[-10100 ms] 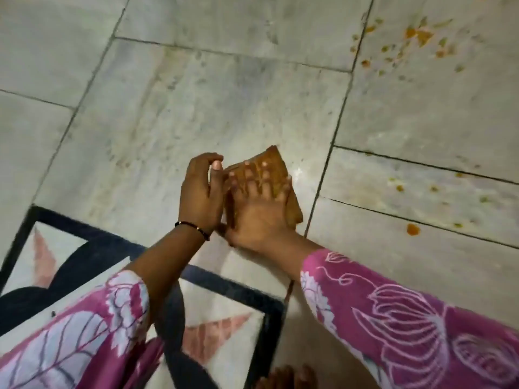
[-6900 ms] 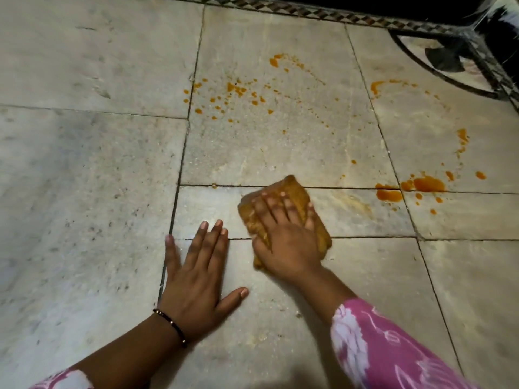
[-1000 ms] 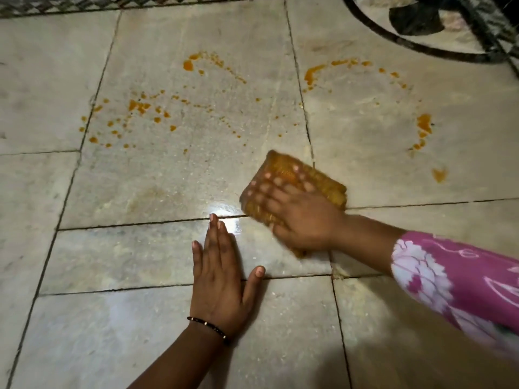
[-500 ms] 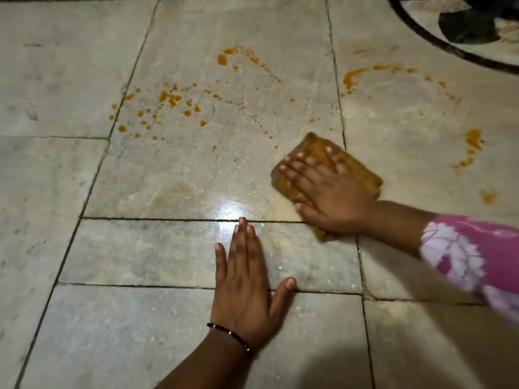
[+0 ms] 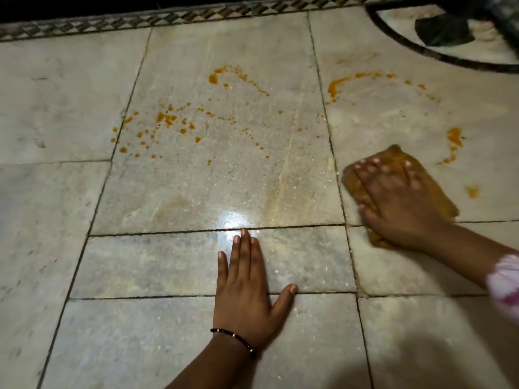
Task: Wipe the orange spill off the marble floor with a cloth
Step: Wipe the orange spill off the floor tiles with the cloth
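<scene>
One folded, orange-stained cloth (image 5: 438, 189) lies flat on the marble floor (image 5: 56, 108) at the right side of the view, just right of a dark grout line that runs up the floor. The right hand (image 5: 401, 203) presses down on it with the palm flat and the fingers (image 5: 373, 175) spread and stretched out across the fabric; nothing is clenched, the hand simply covers the cloth from above, and the cloth's edges show beyond the fingertips and on the far right side. The hand is a little blurred. Orange spill (image 5: 453, 138) marks sit near the cloth's upper right, with one faint smear to its right. A curved trail of drops arcs above the cloth, and a scatter of drops (image 5: 165, 119) spreads over the large middle tile, well apart from the cloth. The left hand (image 5: 247, 293) rests flat on the floor nearer the person, fingers together, thumb out, holding nothing. A thin dark bracelet (image 5: 236, 336) circles its wrist. A pink patterned sleeve (image 5: 505, 279) shows at the right edge.
</scene>
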A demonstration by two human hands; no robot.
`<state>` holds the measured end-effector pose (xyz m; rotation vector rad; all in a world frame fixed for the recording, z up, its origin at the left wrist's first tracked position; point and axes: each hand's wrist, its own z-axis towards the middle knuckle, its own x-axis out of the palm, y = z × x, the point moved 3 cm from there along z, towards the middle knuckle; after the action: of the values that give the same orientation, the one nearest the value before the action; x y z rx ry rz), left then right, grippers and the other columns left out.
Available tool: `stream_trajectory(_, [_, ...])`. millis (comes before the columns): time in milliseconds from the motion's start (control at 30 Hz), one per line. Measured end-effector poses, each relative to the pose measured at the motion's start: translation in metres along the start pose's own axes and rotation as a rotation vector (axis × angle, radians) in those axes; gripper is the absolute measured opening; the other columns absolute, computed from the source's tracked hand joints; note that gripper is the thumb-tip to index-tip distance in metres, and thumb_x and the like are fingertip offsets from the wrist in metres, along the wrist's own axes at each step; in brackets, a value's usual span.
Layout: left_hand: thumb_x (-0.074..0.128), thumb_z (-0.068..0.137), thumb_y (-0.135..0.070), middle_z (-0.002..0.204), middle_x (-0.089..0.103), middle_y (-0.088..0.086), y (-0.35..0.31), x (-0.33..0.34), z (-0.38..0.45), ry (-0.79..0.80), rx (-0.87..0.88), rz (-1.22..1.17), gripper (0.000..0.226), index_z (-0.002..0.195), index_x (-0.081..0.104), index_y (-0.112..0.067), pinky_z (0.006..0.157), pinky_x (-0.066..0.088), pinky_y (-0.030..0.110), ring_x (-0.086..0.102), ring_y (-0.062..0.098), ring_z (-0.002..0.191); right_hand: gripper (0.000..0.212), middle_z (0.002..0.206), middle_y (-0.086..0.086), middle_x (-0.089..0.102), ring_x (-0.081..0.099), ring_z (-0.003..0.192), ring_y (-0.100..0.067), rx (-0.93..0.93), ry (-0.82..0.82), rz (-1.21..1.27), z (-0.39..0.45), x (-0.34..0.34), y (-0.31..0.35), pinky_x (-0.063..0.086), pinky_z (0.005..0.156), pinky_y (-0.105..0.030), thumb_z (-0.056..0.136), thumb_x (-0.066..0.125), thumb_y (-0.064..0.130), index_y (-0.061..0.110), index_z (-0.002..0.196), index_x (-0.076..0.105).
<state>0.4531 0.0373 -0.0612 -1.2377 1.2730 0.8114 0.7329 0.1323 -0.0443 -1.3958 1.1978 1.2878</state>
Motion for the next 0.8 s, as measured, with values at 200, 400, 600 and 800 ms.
stream_trajectory(200, [0.016, 0.086, -0.070, 0.154, 0.016, 0.017, 0.001, 0.002, 0.001, -0.004, 0.007, 0.046, 0.092, 0.145, 0.020, 0.000, 0.114, 0.006, 0.047, 0.008, 0.027, 0.144, 0.069, 0.151, -0.008, 0.034, 0.028, 0.140, -0.023, -0.362, 0.002, -0.002, -0.068, 0.009, 0.103, 0.014, 0.110, -0.052, 0.084, 0.040, 0.046, 0.012, 0.144, 0.035])
stream_trajectory(400, [0.015, 0.086, -0.071, 0.155, 0.013, 0.016, -0.001, 0.003, 0.000, -0.044, 0.000, 0.041, 0.092, 0.146, 0.018, -0.001, 0.115, 0.003, 0.045, 0.006, 0.026, 0.144, 0.070, 0.146, -0.007, 0.042, 0.028, 0.138, -0.018, -0.330, 0.143, 0.004, -0.134, 0.010, -0.001, 0.015, 0.112, -0.051, 0.085, 0.037, 0.049, 0.017, 0.146, 0.028])
stream_trajectory(600, [0.016, 0.086, -0.070, 0.154, 0.014, 0.019, -0.001, 0.002, 0.000, -0.031, -0.002, 0.056, 0.093, 0.145, 0.019, 0.002, 0.114, 0.003, 0.043, 0.008, 0.029, 0.144, 0.075, 0.156, -0.003, 0.024, 0.015, 0.144, -0.018, -0.152, 0.067, 0.021, 0.002, -0.003, 0.010, 0.000, 0.116, -0.045, 0.083, 0.020, 0.056, 0.022, 0.150, 0.016])
stream_trajectory(800, [0.020, 0.086, -0.069, 0.151, 0.022, 0.023, 0.000, 0.003, 0.002, -0.039, 0.003, 0.041, 0.092, 0.142, 0.025, 0.003, 0.113, 0.008, 0.044, 0.013, 0.030, 0.142, 0.061, 0.143, -0.007, 0.047, 0.038, 0.135, -0.023, -0.431, -0.022, 0.063, 0.005, 0.003, 0.142, 0.019, 0.113, -0.053, 0.085, 0.033, 0.041, 0.014, 0.139, 0.044])
